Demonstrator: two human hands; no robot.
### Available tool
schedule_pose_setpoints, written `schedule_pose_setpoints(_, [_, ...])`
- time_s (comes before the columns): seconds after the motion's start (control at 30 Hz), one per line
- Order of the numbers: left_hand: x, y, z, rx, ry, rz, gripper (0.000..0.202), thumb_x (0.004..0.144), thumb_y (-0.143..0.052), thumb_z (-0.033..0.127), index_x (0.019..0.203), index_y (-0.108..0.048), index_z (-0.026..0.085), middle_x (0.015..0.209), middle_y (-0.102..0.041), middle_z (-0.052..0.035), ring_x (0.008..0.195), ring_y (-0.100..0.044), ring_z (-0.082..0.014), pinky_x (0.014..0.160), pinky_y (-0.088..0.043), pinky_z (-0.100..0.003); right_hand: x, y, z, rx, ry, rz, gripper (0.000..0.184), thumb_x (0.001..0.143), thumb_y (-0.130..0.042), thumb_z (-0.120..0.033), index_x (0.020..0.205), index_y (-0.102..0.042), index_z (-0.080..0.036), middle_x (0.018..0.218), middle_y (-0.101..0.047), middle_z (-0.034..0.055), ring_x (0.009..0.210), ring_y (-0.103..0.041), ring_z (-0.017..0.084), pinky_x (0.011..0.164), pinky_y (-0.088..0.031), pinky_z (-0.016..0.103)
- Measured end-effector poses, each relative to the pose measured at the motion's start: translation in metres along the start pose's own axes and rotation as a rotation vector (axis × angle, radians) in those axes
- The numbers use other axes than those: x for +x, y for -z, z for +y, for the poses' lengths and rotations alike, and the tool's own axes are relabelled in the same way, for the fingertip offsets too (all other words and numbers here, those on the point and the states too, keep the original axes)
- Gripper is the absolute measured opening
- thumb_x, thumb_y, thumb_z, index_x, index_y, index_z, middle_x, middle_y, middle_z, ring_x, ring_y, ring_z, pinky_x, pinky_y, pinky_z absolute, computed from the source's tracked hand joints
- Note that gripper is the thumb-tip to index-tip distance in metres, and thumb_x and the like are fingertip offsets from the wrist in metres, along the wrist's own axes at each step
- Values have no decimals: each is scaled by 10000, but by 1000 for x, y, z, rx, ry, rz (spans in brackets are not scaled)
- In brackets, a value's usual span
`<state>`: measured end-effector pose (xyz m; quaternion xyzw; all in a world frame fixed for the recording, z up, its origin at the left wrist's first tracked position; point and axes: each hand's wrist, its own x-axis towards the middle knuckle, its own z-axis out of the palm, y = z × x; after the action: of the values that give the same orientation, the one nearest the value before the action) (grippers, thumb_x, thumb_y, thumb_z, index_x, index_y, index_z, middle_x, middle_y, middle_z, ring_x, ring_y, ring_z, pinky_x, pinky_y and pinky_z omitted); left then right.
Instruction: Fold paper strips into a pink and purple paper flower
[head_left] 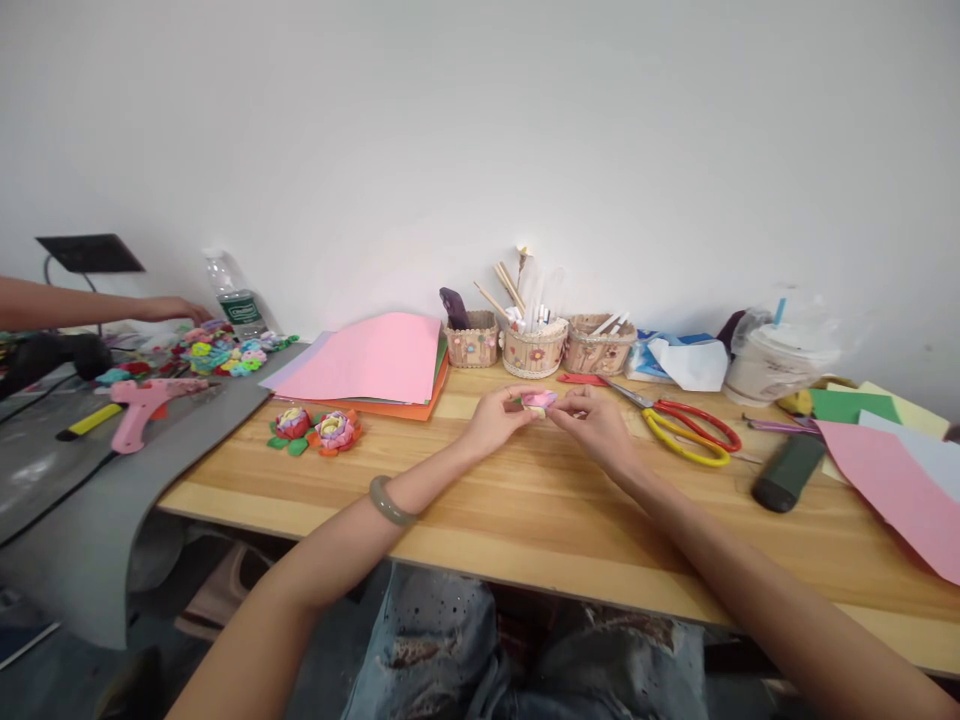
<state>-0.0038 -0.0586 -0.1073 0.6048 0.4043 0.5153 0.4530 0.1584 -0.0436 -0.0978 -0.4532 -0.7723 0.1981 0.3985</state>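
A small pink and yellow paper flower with a bit of green at its left is held just above the wooden table. My left hand grips its left side, with fingers closed. On the other side, my right hand pinches the flower's right edge between thumb and fingers. Parts of the flower are hidden behind the fingertips. Two finished-looking paper flowers lie to the left: a red one with green leaves and a pink-purple one with orange leaves.
Pink paper sheets lie stacked behind. Decorated baskets stand by the wall. Red- and yellow-handled scissors, a dark green object and a lidded cup are at right. At left are a pink glue gun and another person's hand.
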Motion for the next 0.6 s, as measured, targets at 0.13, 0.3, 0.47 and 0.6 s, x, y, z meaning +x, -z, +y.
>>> schedule_pose_setpoints(0.13, [-2,-1,3,-12,32,-18,383,669,-646,149,1050,-611,138,1063,-651,-113,804,-633,-163,788,-486,-317,1,2,1,-23,49,-8,218,749,-528,-304,670,-690,-181,718,-547,33,684,-540,163,600,-426,273])
schedule_pose_setpoints(0.3, [-2,-1,6,-22,54,-15,386,659,-656,148,1043,-615,129,1004,-671,-109,760,-633,-154,763,-488,-304,-2,0,2,-115,107,14,203,759,-522,-289,703,-681,-177,784,-519,50,685,-525,164,588,-417,281])
schedule_pose_setpoints(0.47, [-2,0,6,-39,65,1,390,658,-659,156,1044,-613,132,976,-680,-101,777,-631,-155,772,-482,-301,-7,0,-2,-207,146,46,182,763,-525,-276,767,-682,-184,847,-512,64,683,-512,174,558,-389,291])
schedule_pose_setpoints(0.6, [-2,1,5,-61,73,-7,392,666,-659,181,1051,-604,137,962,-681,-94,757,-638,-148,771,-481,-297,-4,2,1,-194,186,26,188,773,-509,-254,792,-681,-182,834,-510,62,683,-516,165,576,-418,289])
